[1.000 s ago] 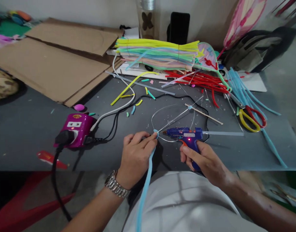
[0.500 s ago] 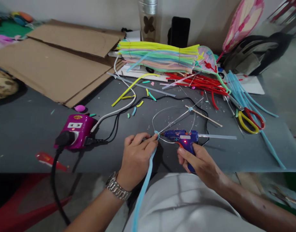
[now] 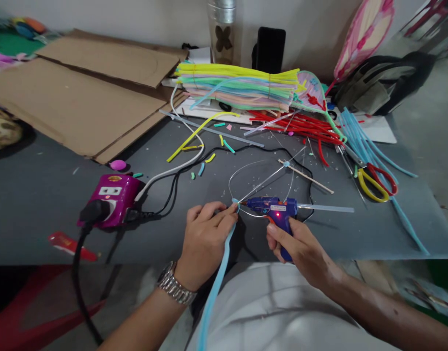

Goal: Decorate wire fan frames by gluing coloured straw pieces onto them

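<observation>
My left hand (image 3: 205, 239), with a metal watch on the wrist, pinches the end of a light blue pipe cleaner (image 3: 214, 287) against a thin wire loop frame (image 3: 246, 170) lying on the grey table. The pipe cleaner trails down over my lap. My right hand (image 3: 300, 246) grips a blue hot glue gun (image 3: 273, 207) whose red light is on. Its nozzle points left and touches the spot where the pipe cleaner meets the wire. A clear glue stick juts out of the gun's back to the right.
A purple power socket (image 3: 112, 192) with black and white cables sits left. Cardboard sheets (image 3: 73, 97) lie at the back left. A bundle of coloured pipe cleaners (image 3: 238, 83), red pipe cleaners (image 3: 300, 126), blue ones (image 3: 366, 141) and scissors (image 3: 377, 180) lie behind and right.
The glue gun and my right hand have slid slightly left, closer to the pinched joint. My left hand has stayed put.
</observation>
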`<state>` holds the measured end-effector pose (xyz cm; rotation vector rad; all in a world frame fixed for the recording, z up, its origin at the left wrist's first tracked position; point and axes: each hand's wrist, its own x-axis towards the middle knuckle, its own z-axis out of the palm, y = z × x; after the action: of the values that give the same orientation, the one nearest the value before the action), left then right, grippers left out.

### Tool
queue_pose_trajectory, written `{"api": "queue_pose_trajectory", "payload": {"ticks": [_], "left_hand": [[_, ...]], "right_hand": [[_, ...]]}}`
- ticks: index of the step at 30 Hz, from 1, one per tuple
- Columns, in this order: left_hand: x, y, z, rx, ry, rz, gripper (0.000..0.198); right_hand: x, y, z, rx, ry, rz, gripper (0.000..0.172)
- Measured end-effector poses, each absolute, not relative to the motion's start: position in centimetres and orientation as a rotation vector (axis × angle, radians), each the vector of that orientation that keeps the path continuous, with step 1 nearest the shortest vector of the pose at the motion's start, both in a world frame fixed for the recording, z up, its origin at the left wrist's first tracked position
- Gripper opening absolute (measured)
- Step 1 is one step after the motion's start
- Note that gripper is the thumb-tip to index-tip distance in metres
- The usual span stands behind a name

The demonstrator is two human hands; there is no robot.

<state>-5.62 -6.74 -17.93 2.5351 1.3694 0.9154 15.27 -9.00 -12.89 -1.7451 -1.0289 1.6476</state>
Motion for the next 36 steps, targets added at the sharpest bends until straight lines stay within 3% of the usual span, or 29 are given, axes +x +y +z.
{"api": "queue_pose_trajectory", "payload": {"ticks": [36], "left_hand": [[-5.59,-6.74,-17.86,2.553,1.375,0.882,0.014]], "right_hand": [[15.66,-9.25,-13.01,-1.771,-1.089,1.611,0.045]]}}
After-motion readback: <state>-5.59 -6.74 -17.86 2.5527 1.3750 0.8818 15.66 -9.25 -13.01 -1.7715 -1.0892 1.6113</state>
